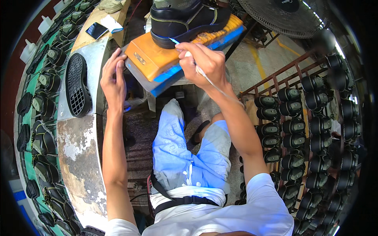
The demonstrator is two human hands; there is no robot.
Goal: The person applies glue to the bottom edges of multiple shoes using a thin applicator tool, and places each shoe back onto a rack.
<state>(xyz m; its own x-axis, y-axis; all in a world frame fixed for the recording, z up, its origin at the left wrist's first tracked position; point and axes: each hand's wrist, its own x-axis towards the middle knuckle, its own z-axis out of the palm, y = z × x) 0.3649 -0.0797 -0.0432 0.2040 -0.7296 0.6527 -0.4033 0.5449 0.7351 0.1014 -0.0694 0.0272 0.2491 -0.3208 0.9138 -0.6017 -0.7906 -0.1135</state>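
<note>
On the orange block (151, 59) at the top of the view stands a black work shoe (185, 19) with yellow stitching, its sole edge facing the person. The right hand (204, 63) is closed around a thin blue-tipped pen-like tool (176, 41), whose tip touches the shoe's sole line near the toe. The left hand (114, 80) lies with fingers loosely spread, flat against the block's near left corner, holding nothing. To do the tracing well, the tip should probably stay right on the seam between upper and sole, with the left hand bracing the block so the shoe does not shift. Just left, a loose black sole (77, 86) lies tread-up on the worn metal counter (82, 145). Further left, a curved green conveyor (29, 129) carries more shoes and soles. To the right, a rusty rack (299, 118) holds rows of black shoes, and a fan (285, 15) stands beyond.
</note>
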